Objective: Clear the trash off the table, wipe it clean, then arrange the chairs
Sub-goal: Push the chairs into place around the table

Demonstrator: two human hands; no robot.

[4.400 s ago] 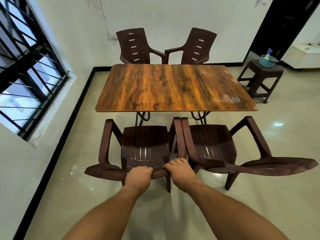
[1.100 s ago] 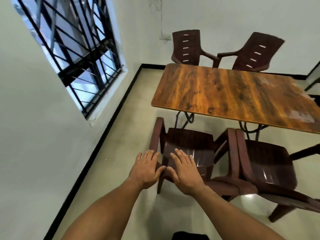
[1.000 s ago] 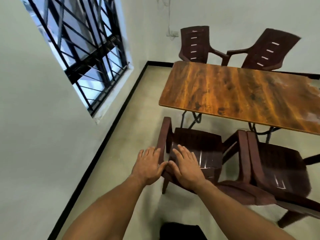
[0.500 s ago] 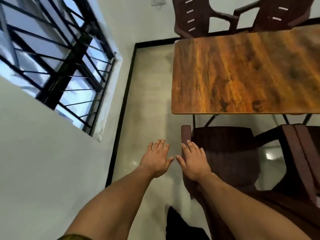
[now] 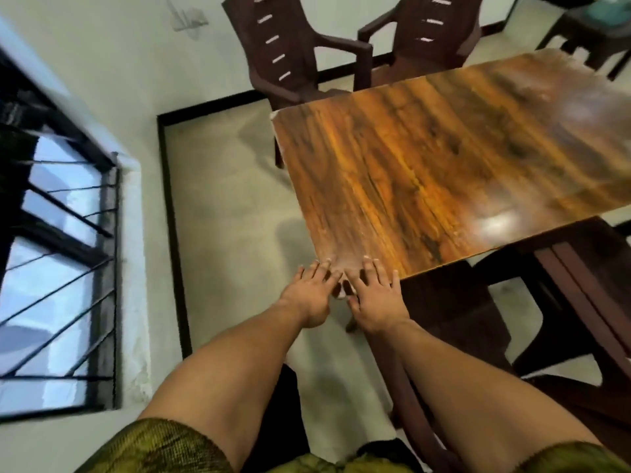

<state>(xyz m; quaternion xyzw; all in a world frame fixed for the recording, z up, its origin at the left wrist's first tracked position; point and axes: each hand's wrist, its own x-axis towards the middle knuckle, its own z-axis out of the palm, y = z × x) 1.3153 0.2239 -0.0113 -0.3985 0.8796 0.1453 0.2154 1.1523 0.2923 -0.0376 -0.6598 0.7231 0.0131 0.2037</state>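
Left hand (image 5: 309, 295) and right hand (image 5: 374, 298) extended side by side, fingers straight and spread, holding nothing; fingertips lie over the near corner of the table (image 5: 426, 165), contact not confirmable; first near chair (image 5: 454, 308) sits pushed in under the table edge just right of the hands, second near chair (image 5: 587, 302) close beside it; far left chair (image 5: 283, 52) and far right chair (image 5: 440, 35) face the opposite side; judgement: clearing and wiping appear done, chair arrangement largely complete, hands freed to check alignment at the corner
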